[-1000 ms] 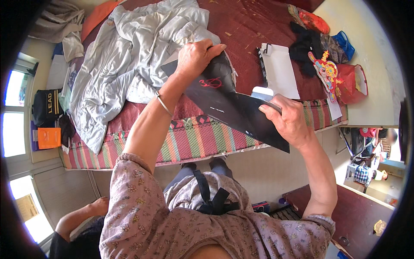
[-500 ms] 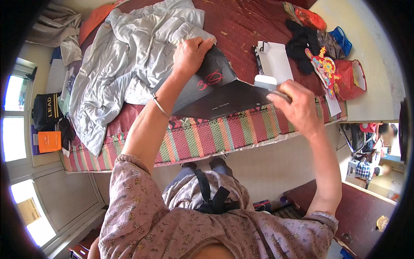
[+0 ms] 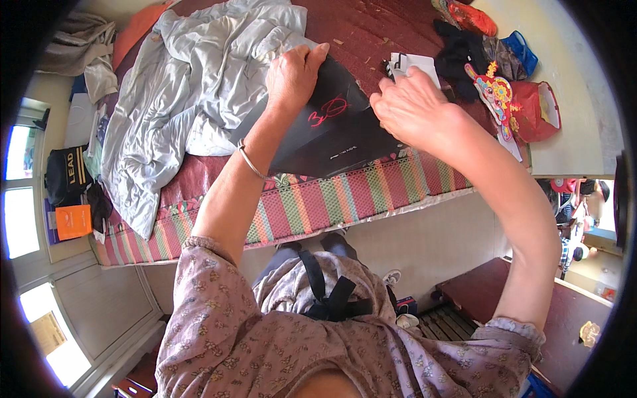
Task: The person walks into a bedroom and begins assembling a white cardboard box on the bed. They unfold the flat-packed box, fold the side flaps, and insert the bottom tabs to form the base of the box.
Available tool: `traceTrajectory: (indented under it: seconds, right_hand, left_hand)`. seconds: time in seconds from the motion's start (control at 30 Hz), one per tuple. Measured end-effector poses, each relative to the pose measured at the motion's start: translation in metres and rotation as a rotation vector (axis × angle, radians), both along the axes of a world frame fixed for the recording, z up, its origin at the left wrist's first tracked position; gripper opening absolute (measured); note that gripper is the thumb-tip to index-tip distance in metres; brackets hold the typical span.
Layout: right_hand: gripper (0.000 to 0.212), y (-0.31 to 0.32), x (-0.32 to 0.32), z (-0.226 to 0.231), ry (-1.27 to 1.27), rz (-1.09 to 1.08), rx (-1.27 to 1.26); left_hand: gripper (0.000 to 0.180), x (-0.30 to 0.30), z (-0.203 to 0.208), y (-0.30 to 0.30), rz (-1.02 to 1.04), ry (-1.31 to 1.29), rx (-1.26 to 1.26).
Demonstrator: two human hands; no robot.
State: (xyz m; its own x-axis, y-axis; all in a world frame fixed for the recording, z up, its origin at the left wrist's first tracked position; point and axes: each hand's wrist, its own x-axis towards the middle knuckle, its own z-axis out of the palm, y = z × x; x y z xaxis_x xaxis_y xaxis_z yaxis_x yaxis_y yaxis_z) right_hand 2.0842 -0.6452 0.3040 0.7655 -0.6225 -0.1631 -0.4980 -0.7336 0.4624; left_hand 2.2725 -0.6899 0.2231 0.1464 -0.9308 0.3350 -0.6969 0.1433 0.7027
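A black cardboard box point(image 3: 312, 147) with red handwriting on it rests tilted on the front part of the bed. My left hand point(image 3: 290, 78) is closed on its upper edge, thumb and fingers pinching the cardboard. At the box's right side my right hand point(image 3: 415, 109) reaches over, its fingers curled and pointing down. What they hold, if anything, is hidden behind the hand. Just beyond that hand lies a white open box point(image 3: 413, 63), mostly covered by the fingers and knuckles.
A silvery crumpled quilt point(image 3: 192, 86) covers the bed's left part. The red bedspread point(image 3: 368, 26) has a striped border point(image 3: 318, 209). Dark clothes point(image 3: 458, 60), a red bag point(image 3: 534, 109) and a colourful paper ornament point(image 3: 492, 93) lie at the right. A dark red cabinet point(image 3: 478, 288) stands lower right.
My right hand has moved up and left, toward the white box. The dark-handled thing with a white head, seen in it before, no longer shows. The black box's front panel has tilted up.
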Motion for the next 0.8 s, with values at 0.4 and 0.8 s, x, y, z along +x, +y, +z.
traceTrajectory:
  seconds: [0.4, 0.8]
  right_hand:
    - [0.006, 0.028, 0.005, -0.002, -0.255, 0.178, -0.056]
    - [0.007, 0.083, -0.124, -0.058, -0.516, -0.226, 0.141]
  left_hand:
    - [0.019, 0.058, -0.021, -0.055, 0.031, -0.67, -0.211]
    - [0.033, 0.349, -0.105, 0.004, 0.557, -0.596, 0.118]
